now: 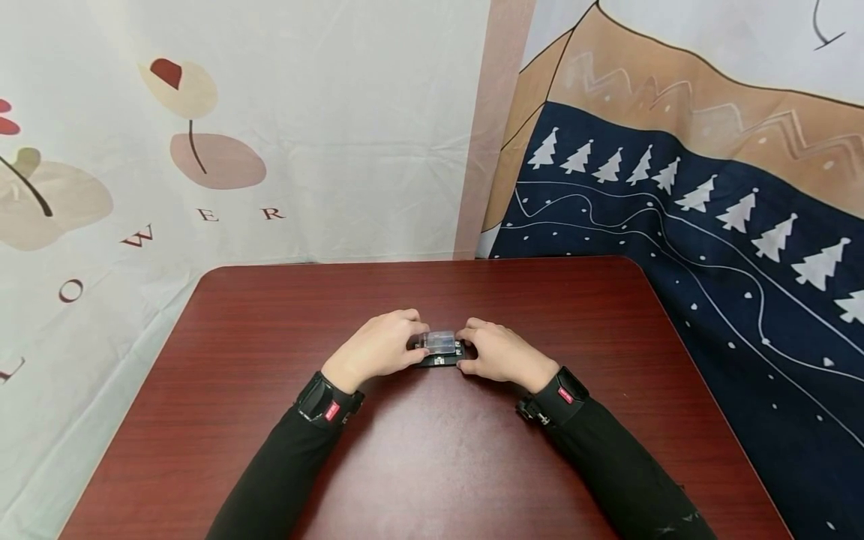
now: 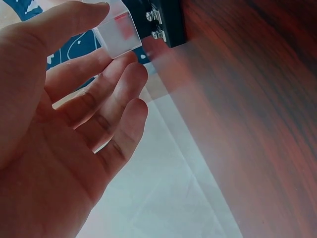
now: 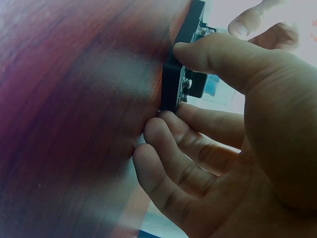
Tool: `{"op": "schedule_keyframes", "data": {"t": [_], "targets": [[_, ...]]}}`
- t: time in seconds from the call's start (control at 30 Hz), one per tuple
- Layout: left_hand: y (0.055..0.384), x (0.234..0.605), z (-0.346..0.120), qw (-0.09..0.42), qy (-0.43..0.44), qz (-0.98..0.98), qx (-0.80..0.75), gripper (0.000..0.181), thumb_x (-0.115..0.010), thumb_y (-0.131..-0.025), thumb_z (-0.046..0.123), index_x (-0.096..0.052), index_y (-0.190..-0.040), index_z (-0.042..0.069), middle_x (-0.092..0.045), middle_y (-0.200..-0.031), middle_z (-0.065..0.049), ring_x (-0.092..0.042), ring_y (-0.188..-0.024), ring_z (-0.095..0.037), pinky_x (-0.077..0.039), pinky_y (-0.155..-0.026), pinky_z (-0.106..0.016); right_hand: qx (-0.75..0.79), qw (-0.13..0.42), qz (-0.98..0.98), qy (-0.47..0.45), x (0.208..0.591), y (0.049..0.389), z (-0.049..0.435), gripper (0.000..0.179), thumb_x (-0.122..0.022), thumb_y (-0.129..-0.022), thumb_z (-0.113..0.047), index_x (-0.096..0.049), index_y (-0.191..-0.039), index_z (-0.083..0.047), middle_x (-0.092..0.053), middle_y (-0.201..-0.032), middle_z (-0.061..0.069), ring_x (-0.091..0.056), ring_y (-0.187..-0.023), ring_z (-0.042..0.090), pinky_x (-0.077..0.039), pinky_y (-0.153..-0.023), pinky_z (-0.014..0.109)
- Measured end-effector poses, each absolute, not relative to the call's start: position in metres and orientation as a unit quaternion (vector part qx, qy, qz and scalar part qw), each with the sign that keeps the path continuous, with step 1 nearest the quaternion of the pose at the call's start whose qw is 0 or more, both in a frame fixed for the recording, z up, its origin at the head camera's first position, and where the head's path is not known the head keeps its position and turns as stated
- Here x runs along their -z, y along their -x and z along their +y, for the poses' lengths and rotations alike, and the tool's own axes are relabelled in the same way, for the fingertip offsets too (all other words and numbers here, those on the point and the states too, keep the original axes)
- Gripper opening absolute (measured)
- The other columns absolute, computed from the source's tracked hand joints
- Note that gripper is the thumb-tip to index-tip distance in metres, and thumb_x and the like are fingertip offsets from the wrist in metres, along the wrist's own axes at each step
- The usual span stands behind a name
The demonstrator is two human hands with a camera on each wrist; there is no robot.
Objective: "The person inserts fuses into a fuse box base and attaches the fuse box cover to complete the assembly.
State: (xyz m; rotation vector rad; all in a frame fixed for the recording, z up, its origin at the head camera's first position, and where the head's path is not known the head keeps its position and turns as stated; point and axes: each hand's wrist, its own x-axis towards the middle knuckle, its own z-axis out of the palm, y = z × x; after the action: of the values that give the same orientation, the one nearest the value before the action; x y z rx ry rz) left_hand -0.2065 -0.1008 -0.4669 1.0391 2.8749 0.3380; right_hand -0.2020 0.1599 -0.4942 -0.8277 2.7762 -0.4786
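A small black base with metal screw terminals point(image 1: 440, 361) lies on the table between both hands, and a clear plastic cover point(image 1: 442, 343) sits over its middle. My left hand point(image 1: 379, 346) is at the left end. In the left wrist view, its thumb and fingers pinch the clear cover point(image 2: 119, 34), with the black base point(image 2: 171, 22) just beyond. At the right end, my right hand point(image 1: 502, 352) grips the base. The right wrist view shows the thumb on the near edge of the black base point(image 3: 171, 82) and the fingers at its end. Part of the cover is hidden there.
The reddish-brown wooden table point(image 1: 445, 465) has rounded far corners. Behind it hangs a pale printed cloth point(image 1: 351, 165), with a dark blue tree-patterned cloth point(image 1: 675, 247) along the right. Black wrist bands with cameras point(image 1: 328, 401) are worn over dark sleeves.
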Motion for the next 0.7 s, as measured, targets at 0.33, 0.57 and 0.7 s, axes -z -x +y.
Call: {"op": "schedule_keyframes", "data": {"t": [0.33,0.57,0.7], "targets": [[0.2067,0.468,-0.1003,0.04,-0.341,0.933,-0.112,0.025,-0.079,-0.099,0.035,-0.08,-0.119,0.019,-0.066,-0.105,0.0,-0.058,-0.079,-0.012,-0.055,-0.075,-0.036,0.161,0.104,0.941,0.279,0.4947,0.2025,0.1599,0.049,-0.085,-0.094,-0.03,-0.074,-0.136,-0.009,-0.059,-0.107,-0.002,-0.053,-0.082,0.014,-0.045,-0.073,0.03],[0.2063,0.4679,-0.0998,0.043,-0.34,0.932,-0.117,0.026,-0.079,-0.1,0.035,-0.08,-0.121,0.019,-0.066,-0.105,0.001,-0.059,-0.081,-0.013,-0.056,-0.077,-0.037,0.163,0.106,0.941,0.277,0.4941,0.2025,0.1596,0.048,-0.085,-0.094,-0.03,-0.074,-0.136,-0.009,-0.059,-0.107,-0.002,-0.053,-0.081,0.014,-0.044,-0.072,0.031],[0.2057,0.468,-0.1001,0.043,-0.338,0.933,-0.113,0.03,-0.08,-0.101,0.036,-0.08,-0.125,0.019,-0.065,-0.106,0.002,-0.059,-0.082,-0.013,-0.056,-0.078,-0.036,0.164,0.108,0.941,0.275,0.4942,0.2019,0.1598,0.048,-0.085,-0.094,-0.03,-0.074,-0.136,-0.009,-0.06,-0.108,-0.001,-0.054,-0.081,0.014,-0.045,-0.072,0.03]]}}
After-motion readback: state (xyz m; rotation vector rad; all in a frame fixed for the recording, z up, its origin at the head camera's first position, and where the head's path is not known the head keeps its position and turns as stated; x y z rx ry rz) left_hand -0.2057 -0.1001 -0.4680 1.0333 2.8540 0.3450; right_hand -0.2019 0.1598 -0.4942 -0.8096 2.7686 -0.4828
